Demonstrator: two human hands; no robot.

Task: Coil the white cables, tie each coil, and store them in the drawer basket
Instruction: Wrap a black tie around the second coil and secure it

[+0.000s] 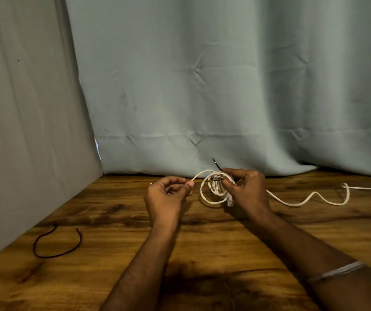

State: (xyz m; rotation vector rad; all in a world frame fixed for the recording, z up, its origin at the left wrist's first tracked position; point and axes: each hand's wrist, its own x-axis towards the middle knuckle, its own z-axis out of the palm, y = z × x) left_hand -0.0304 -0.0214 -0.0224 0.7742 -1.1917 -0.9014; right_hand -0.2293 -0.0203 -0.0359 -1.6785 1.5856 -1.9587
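Observation:
A coil of white cable [213,189] hangs just above the wooden table [202,232], held by my right hand [245,189], whose fingers pinch the loops together. A thin black tie [211,180] crosses the coil; one end sticks up behind my right thumb. My left hand [169,194] pinches the other end of the tie, left of the coil. A second white cable [314,198] lies uncoiled in wavy bends on the table to the right, running off the right edge.
Another black tie [56,245] lies in an open loop at the table's left. A pale blue curtain [225,86] hangs behind the table and a grey panel [23,131] closes the left side. No drawer basket is visible.

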